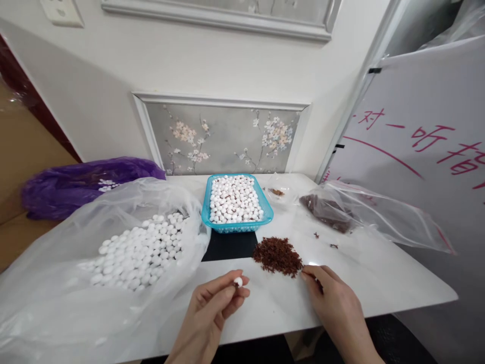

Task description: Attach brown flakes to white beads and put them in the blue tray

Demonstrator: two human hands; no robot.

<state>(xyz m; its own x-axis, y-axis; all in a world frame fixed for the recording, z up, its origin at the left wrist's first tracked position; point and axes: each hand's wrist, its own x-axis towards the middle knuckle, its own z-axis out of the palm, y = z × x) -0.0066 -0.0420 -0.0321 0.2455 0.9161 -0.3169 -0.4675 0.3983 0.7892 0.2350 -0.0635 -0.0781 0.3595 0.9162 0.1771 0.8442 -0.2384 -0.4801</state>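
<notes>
Between the thumb and fingers of my left hand (214, 306) is a small white ball (238, 281) with a dark reddish-brown bit at its lower side. My right hand (333, 298) has its thumb and forefinger pinched at the right edge of a pile of small reddish-brown pieces (276, 255); what lies between the fingertips is too small to make out. Behind the pile stands a blue plastic basket (268, 216) filled with white balls, some showing brown bits. To the left, a clear plastic bag (49, 283) holds many loose white balls (132, 255).
A purple bag (76, 187) lies at the back left. Toward the right are a zip bag of brown material (329, 212) and a small clear bag (282, 189). A black patch (227, 246) sits before the basket. A whiteboard (417, 141) borders the table's right side.
</notes>
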